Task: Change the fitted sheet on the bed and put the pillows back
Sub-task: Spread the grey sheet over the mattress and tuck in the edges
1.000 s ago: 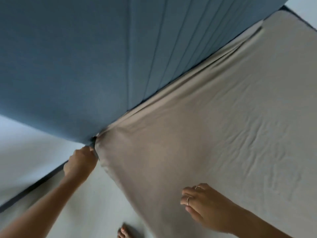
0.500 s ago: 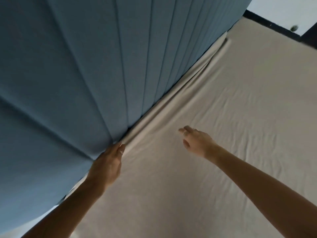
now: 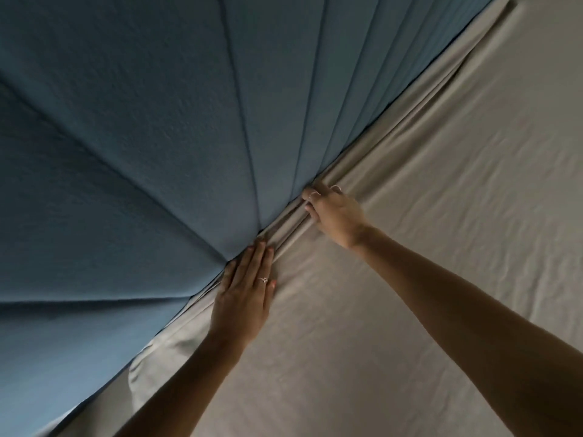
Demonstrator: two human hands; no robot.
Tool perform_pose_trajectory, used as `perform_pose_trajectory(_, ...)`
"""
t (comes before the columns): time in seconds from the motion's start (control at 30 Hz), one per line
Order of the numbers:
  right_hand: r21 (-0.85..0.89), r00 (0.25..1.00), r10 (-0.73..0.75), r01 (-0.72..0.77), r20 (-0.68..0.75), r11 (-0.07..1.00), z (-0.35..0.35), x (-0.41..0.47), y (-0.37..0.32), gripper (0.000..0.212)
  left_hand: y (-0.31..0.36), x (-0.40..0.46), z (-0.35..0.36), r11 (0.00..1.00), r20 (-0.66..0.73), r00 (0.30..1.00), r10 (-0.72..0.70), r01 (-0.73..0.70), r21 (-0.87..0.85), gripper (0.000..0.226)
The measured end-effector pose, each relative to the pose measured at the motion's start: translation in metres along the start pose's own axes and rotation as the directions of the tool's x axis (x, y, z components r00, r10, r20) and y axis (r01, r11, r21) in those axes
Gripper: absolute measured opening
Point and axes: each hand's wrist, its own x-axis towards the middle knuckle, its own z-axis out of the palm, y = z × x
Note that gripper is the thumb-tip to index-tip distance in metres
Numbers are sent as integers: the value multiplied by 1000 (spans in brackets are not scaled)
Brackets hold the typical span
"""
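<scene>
Beige fitted sheet (image 3: 426, 216) covers the bed, creased

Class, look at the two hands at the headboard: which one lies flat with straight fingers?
The left hand, pressing flat on the beige sheet beside the blue headboard. The right hand curls its fingers into the bunched folds.

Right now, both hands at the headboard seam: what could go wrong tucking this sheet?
1. The beige fitted sheet is bunched in long folds along the blue padded headboard; pushed down as is, the folds would probably stay as ridges.
2. The right hand pinches a fold while the left hand lies flat; an uneven pull might drag slack sideways.
3. Fingers sit in the tight gap and could get pinched.
</scene>
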Motion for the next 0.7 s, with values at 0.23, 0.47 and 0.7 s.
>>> perform_pose_trajectory(0.23, -111, 971, -222, 212, -87, 971, 34, -29, 15, 60, -20, -13, 0, 998, 10, 998, 64, -64, -7, 54)
perform_pose_trajectory(0.47, -109, 989, -105, 116, 102, 987, 28, 12, -14, 89, 3, 18, 4, 968, 98, 964, -246, 250, -27, 60)
perform_pose_trajectory(0.7, -164, 897, -14, 96, 442, 982, 28, 44, -12, 103, -9, 44, 12, 916, 211, 910, -356, 385, -115, 61)
